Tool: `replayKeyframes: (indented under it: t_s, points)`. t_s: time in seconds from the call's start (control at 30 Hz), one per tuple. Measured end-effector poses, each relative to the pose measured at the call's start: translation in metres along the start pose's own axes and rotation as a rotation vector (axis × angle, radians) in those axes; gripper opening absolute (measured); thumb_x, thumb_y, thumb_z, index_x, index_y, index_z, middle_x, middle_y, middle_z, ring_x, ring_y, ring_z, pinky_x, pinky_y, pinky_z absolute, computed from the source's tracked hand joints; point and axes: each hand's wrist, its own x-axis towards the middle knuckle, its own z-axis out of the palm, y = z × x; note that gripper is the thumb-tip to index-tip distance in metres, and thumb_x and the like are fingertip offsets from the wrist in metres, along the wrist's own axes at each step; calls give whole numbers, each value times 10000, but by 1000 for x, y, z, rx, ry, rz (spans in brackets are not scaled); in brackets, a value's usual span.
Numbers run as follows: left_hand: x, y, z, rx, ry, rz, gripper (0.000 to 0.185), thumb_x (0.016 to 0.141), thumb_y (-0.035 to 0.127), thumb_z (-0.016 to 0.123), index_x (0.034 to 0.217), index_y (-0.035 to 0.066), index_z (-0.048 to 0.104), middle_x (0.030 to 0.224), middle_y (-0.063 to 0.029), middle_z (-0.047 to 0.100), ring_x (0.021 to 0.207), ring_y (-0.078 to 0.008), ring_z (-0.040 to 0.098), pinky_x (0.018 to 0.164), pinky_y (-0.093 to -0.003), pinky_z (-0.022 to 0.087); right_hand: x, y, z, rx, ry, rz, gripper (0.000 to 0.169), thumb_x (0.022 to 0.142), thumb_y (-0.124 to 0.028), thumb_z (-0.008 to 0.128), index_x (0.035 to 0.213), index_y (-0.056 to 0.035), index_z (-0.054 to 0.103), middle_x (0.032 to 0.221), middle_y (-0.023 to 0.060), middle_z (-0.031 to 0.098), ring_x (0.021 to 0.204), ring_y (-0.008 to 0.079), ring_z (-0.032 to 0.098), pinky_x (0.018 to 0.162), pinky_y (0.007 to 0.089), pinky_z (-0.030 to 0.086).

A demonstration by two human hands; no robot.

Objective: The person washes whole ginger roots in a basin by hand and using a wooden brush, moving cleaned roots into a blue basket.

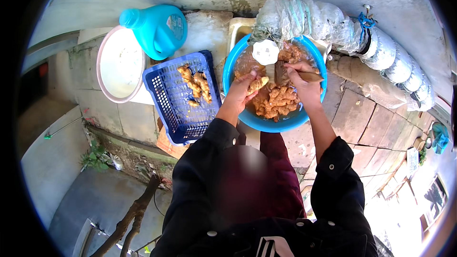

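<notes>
In front of me a round blue basin (273,127) holds brown, cloudy water and several ginger roots (276,101). My left hand (241,91) grips a pale, knobbly piece of ginger (258,84) over the basin's left side. On the other side, my right hand (306,85) is closed around a wooden brush (280,73), its handle end poking out to the right. The brush's pale bristle side faces the ginger, with a small gap between them. More ginger (294,54) lies at the far side of the basin, partly hidden by the tap.
A white tap handle (265,52) juts over the basin from a plastic-wrapped pipe (321,21). At the left stand a blue plastic basket (166,105) with wet ginger (195,82), a turquoise detergent jug (160,32) and a white bucket (119,64). A sink edge (234,30) shows behind the basin.
</notes>
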Motion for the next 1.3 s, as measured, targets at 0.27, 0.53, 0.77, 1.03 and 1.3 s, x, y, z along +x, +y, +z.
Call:
replayKeyframes:
  t_s: [0.27,0.53,0.77,1.03,1.3]
  points:
    - [5,-7,-2,115,85,334,238,963,273,495,918,79,626,768,34,596,657,-37,523,570,-190,427,6,2,4,-215,2,-164,51,850,-42,605,840,6,618,824,61,650,764,101,595,677,237,472]
    - [5,-16,-2,-178,-20,295,311,866,71,548,1175,60,521,1023,0,584,898,-90,536,764,-217,401,-9,21,20,-34,-49,-33,102,824,-79,660,911,-25,659,880,48,657,807,94,602,727,227,486]
    - [-2,-18,-9,130,-50,311,404,862,-10,555,1257,25,479,1022,10,583,850,-60,513,711,-211,405,-14,-22,8,72,-275,-5,103,851,-15,606,946,1,645,938,69,644,833,111,602,774,247,476]
    - [-4,-9,-9,154,13,304,420,883,4,532,1294,43,459,1067,-32,592,894,-122,585,717,-220,439,-5,-30,10,-156,-59,-306,131,800,-24,661,924,10,636,872,98,632,804,223,608,726,290,481]
    - [-29,-12,11,-195,-151,185,442,867,3,551,1295,70,467,981,-9,577,838,-135,569,709,-254,441,-14,-14,18,-13,-46,-28,220,818,-129,687,1021,-57,643,878,97,585,805,204,621,667,287,506]
